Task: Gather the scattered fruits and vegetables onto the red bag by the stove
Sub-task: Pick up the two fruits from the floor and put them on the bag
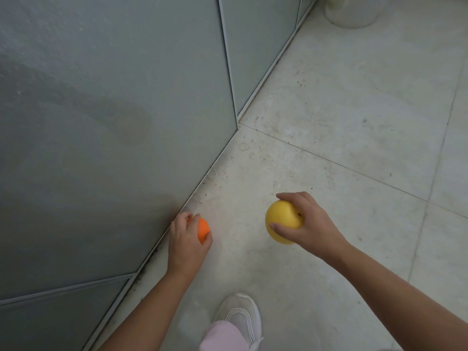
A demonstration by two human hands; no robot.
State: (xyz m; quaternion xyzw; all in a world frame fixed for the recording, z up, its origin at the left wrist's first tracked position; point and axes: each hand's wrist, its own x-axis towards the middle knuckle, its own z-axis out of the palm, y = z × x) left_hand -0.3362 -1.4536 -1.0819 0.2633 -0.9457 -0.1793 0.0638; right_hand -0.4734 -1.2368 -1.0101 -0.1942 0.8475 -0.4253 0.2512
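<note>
My left hand (186, 240) is closed around a small orange fruit (203, 229), low over the floor right beside the base of the grey-green cabinet doors. My right hand (307, 224) grips a large round yellow fruit (279, 220) with a dark stem dimple, held above the tiled floor to the right of the orange fruit. The two hands are well apart. Neither the red bag nor the stove is in view.
Grey-green cabinet doors (114, 122) fill the left side and meet the pale tiled floor (354, 110) along a diagonal edge. A whitish round container (352, 11) stands at the top right. My white shoe (240, 317) and pink trouser leg (222, 336) are at the bottom.
</note>
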